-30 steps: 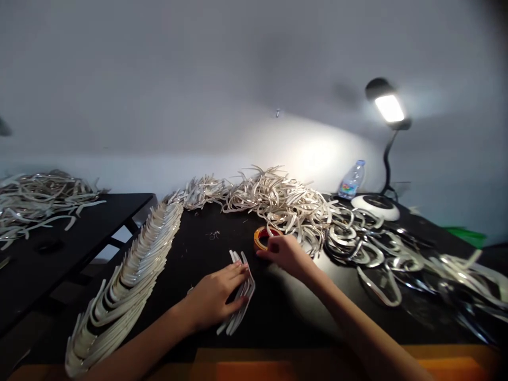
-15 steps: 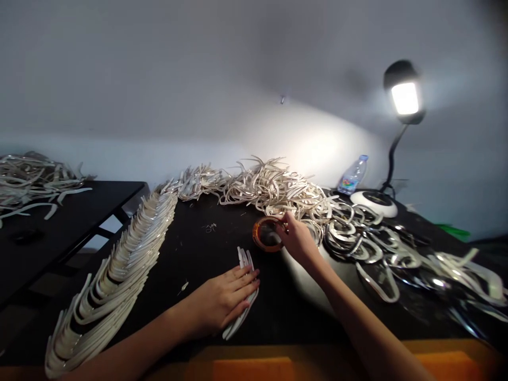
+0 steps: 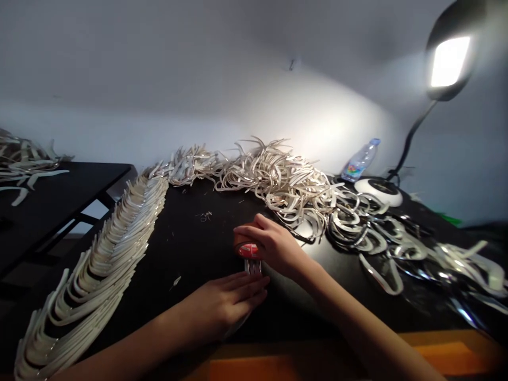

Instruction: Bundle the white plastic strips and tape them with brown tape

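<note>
the left hand (image 3: 228,300) lay flat and palm down over a small bundle of pale strips (image 3: 253,266), its fingers straight and close together; whether they gripped the strips or only pressed on them, i could not tell. the far ends of the strips showed beyond the fingers, and a little of the bundle showed below the palm

the right hand (image 3: 278,246) was closed on a roll of tape (image 3: 248,251), red and orange-brown, which it held at the far ends of the strips, just ahead of the left hand; whether tape and strips touched could not be made out

both hands were over the black table (image 3: 198,243). to the left, a long row of curved strips (image 3: 115,254) lay nested and overlapping, running away toward the wall (image 3: 159,63). a loose, tangled heap (image 3: 286,180) was piled beyond the hands, and more looped strips (image 3: 357,233) spread to the right. behind these stood a leaning plastic bottle (image 3: 361,160), near a lit lamp (image 3: 450,61)
</note>
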`<state>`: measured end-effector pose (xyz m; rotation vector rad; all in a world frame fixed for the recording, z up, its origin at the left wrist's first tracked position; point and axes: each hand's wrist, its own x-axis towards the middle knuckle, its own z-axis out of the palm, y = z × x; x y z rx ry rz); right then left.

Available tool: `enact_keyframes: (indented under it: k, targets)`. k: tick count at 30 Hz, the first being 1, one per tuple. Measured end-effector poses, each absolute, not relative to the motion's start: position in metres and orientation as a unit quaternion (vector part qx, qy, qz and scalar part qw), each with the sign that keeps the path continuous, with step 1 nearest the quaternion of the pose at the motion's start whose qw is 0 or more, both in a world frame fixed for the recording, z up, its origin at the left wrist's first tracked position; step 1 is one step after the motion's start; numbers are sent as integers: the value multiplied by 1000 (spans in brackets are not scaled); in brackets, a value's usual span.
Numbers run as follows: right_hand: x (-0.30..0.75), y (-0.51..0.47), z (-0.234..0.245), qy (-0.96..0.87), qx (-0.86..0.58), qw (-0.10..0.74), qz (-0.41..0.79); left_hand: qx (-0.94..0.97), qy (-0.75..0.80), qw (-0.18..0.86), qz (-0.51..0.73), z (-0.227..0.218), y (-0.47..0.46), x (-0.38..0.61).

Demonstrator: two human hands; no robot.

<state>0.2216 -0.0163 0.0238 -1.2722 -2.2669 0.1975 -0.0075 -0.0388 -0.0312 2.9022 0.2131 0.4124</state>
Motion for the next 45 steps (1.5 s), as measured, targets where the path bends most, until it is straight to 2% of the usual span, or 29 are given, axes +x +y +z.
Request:
enact_keyframes:
  k: [5,9,11,14,18,21,24,28,32,33,38,40,43,45]
  targets:
    - [222,-13,20,-829,-478,280,76,982,87,88,140,-35,-46,-8]
    - [231,-13,21,-772,-478,401,122,978,91,98,160,-37,-46,-6]
    - [234,-15,21,-753,-477,435,127,978,96,93,159,-38,-45,-5]
    - [230,-18,18,-790,-462,383,126,977,110,76,167,-39,-43,-3]
    - [222,-20,14,-823,-473,306,68,979,73,43,184,-35,-41,-3]
    - [218,-22,13,-827,-486,282,27,981,31,26,189,-28,-46,-6]
    - [216,-22,14,-827,-490,273,8,978,66,71,183,-23,-51,-9]
    - [223,-19,18,-825,-472,306,55,976,88,146,138,-20,-47,-10]
    - [235,-19,24,-764,-447,451,111,975,78,168,122,-17,-38,-9]
    - [236,-21,23,-761,-441,461,115,975,79,168,121,-17,-37,-8]
    - [223,-29,12,-842,-409,339,94,978,85,132,136,-20,-40,-6]
    - [218,-31,8,-851,-409,325,59,980,83,115,137,-21,-42,-5]
    - [217,-29,6,-846,-406,341,56,980,82,113,145,-22,-42,-5]
    - [225,-23,9,-801,-410,421,112,977,92,119,154,-23,-38,-4]
